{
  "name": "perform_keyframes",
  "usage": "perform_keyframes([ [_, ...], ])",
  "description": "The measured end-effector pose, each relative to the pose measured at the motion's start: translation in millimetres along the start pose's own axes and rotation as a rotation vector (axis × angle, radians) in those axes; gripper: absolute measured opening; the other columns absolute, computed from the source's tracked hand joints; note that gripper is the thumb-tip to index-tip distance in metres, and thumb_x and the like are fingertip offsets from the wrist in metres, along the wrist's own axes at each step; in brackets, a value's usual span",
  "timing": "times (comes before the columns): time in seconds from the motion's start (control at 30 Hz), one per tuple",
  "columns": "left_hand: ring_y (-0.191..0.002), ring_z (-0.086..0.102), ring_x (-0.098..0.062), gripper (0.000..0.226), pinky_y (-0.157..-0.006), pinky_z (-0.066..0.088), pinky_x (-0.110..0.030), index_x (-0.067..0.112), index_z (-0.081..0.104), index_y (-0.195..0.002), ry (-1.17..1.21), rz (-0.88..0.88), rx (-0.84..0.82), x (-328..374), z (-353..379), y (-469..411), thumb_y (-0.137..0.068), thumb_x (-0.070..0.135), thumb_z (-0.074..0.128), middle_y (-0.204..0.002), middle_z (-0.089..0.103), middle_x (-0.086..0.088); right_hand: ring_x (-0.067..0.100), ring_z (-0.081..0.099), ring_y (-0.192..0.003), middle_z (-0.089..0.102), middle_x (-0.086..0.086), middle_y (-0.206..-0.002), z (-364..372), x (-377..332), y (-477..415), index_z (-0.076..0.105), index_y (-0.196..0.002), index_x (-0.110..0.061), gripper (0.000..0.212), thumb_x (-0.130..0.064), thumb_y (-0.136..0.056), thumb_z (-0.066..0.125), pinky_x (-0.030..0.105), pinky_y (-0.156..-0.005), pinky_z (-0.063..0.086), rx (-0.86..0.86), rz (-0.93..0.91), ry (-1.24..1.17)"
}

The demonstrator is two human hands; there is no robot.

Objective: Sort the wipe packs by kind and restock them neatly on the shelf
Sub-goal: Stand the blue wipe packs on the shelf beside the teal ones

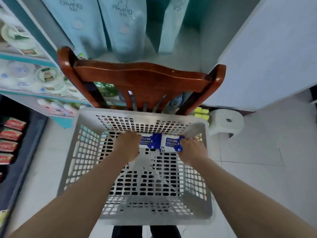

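Two unshelved packs look like the last in the basket (pixel 80 152): my left hand (pixel 127 146) grips the left blue pack (pixel 151 140), my right hand (pixel 193 150) pinches the right blue pack (pixel 171 143).

One grey perforated plastic basket (pixel 120 112) holds two blue-and-white wipe packs (pixel 151 142) (pixel 171 143). Behind the basket stands one reddish-brown wooden chair (pixel 147 79). Right of the basket lies one white paper roll (pixel 226 121), and left of it four flat red packs (pixel 14 124).

Head camera, wide-angle, faces forward and steeply down. Close over basket (pixel 120 112). Chair (pixel 142 78) just beyond the fingers (pixel 134 134), shelf (pixel 27 56) beyond and left.
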State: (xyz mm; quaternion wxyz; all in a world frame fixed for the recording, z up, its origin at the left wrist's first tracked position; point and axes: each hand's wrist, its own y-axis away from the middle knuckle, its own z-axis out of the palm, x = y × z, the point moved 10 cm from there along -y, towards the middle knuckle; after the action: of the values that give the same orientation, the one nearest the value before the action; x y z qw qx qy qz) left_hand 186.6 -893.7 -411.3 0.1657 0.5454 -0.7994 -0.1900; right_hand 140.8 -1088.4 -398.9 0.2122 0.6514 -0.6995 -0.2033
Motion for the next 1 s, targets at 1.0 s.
perform_keyframes([
  [1.0,-0.112,0.05,-0.027,0.052,-0.091,0.042,-0.038,0.01,0.047,-0.122,0.204,-0.228,0.074,-9.6,155.8,-108.4,-0.083,0.038,0.068,-0.12,0.053,-0.008,0.028,0.045,-0.123,0.042,0.01,-0.134,144.3,14.1,-146.3,0.038,-0.134,-0.015,0.082,-0.056,-0.072,0.074,0.037,-0.096,0.04,-0.044,0.103,0.037],
])
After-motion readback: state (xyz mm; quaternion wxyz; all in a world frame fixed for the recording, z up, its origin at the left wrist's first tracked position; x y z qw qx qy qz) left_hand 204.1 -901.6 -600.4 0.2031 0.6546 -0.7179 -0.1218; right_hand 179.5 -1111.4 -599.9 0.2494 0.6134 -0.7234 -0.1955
